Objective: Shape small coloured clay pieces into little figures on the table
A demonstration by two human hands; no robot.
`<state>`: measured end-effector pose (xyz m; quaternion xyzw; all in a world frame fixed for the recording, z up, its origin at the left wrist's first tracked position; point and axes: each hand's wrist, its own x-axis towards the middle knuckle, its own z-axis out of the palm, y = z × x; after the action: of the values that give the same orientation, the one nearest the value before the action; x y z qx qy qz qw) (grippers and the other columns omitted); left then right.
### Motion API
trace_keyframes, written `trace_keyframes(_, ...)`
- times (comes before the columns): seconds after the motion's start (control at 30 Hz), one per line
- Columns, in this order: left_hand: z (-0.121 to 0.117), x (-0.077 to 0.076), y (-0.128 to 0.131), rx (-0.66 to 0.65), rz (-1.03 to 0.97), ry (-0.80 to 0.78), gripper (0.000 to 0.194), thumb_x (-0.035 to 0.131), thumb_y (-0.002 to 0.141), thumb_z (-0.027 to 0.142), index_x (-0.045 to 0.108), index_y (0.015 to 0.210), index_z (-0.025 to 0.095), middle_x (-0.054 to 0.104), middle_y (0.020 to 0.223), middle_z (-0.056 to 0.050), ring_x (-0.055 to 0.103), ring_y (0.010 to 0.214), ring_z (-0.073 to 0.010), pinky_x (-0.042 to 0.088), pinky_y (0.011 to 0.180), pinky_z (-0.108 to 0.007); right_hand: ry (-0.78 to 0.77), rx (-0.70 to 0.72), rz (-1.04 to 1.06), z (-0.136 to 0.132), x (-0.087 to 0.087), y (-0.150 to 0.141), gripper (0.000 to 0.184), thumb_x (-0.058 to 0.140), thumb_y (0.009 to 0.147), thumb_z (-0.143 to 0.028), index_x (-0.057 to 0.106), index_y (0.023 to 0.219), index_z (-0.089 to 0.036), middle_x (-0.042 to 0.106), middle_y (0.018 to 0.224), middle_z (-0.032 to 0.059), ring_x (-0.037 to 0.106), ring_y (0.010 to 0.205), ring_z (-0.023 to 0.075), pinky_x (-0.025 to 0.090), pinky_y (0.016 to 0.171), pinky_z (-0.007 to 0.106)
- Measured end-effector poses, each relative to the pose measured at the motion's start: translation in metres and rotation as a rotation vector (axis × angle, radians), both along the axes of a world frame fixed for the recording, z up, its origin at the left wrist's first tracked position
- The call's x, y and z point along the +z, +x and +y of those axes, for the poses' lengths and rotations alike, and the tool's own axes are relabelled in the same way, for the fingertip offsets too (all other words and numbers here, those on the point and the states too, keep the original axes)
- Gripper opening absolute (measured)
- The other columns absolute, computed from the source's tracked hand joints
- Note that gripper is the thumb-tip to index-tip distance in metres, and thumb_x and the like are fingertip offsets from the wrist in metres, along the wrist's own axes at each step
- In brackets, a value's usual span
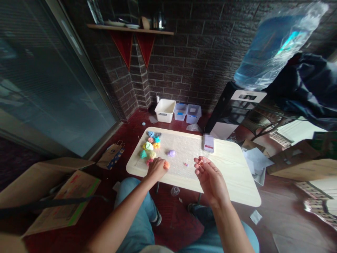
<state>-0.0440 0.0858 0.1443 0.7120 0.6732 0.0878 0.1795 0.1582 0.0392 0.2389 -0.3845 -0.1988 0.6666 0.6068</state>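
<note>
My left hand (156, 168) is closed on an orange lump of modelling clay (166, 164), low over the left half of the table. Raised over the table's middle, my right hand (212, 177) pinches a small, thin orange piece of clay (200, 163) between its fingertips. Between the hands lie a purple lump (171, 153) and a tiny pink-and-purple bit (186, 164) on bubble wrap (181, 142). Several coloured lumps, among them a green one (143, 154) and a pale green one (149, 146), sit beyond my left hand. A red-pink lump (149, 161) is partly hidden by that hand.
The pale table (231, 175) carries a phone-like device (209, 143) at its far edge. Behind it on the floor stand a white basket (165, 111) and two clear bins (193, 114). A water dispenser (223, 109) is at the right, cardboard boxes (63, 200) at the left.
</note>
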Motion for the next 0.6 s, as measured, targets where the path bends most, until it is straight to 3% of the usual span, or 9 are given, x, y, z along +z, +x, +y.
trace_keyframes(0.17,0.037,-0.033,-0.001,0.048,0.103,0.038,0.025,0.055,0.089,0.029,0.061,0.108,0.015,0.060,0.117,-0.011,0.054,0.114,-0.0252,0.042,0.098,-0.049,-0.260,-0.006,0.244,0.005,-0.011,0.007,0.008,0.063,0.077,-0.007,0.067,0.080,-0.013,0.073,0.092,0.0106,0.071,0.084,0.0120,0.058,0.075,0.017)
trace_keyframes(0.3,0.052,-0.041,-0.003,0.052,0.059,0.029,0.035,0.056,0.089,0.035,0.056,0.119,0.016,0.058,0.122,-0.009,0.058,0.108,-0.0225,0.049,0.091,-0.046,-0.250,-0.029,0.248,0.006,-0.017,0.008,0.011,0.063,0.075,-0.003,0.067,0.078,-0.012,0.074,0.091,0.0099,0.071,0.089,0.0127,0.058,0.080,0.018)
trace_keyframes(0.4,0.053,-0.039,-0.003,0.073,-0.048,0.024,0.036,0.056,0.089,0.035,0.055,0.120,0.016,0.057,0.124,-0.009,0.057,0.109,-0.0233,0.048,0.092,-0.048,-0.164,-0.036,0.176,0.006,-0.019,0.008,0.010,0.070,0.070,-0.006,0.068,0.077,-0.013,0.074,0.089,0.0087,0.071,0.087,0.0139,0.057,0.081,0.019)
trace_keyframes(0.5,0.047,-0.027,0.006,0.101,-0.229,0.045,0.036,0.057,0.088,0.031,0.055,0.120,0.016,0.051,0.133,-0.013,0.044,0.127,-0.0288,0.034,0.106,-0.054,-0.070,-0.027,0.060,0.004,-0.019,0.006,0.012,0.076,0.070,-0.018,0.067,0.077,-0.014,0.074,0.094,0.0092,0.071,0.087,0.0160,0.057,0.079,0.022)
trace_keyframes(0.6,0.031,-0.005,0.029,0.095,-0.482,0.060,0.039,0.053,0.088,0.031,0.052,0.126,0.019,0.043,0.143,-0.013,0.031,0.138,-0.0273,0.024,0.113,-0.045,0.077,-0.059,-0.137,-0.001,-0.021,-0.002,0.016,0.074,0.075,-0.030,0.065,0.078,-0.018,0.074,0.095,0.0070,0.069,0.098,0.0208,0.053,0.090,0.034)
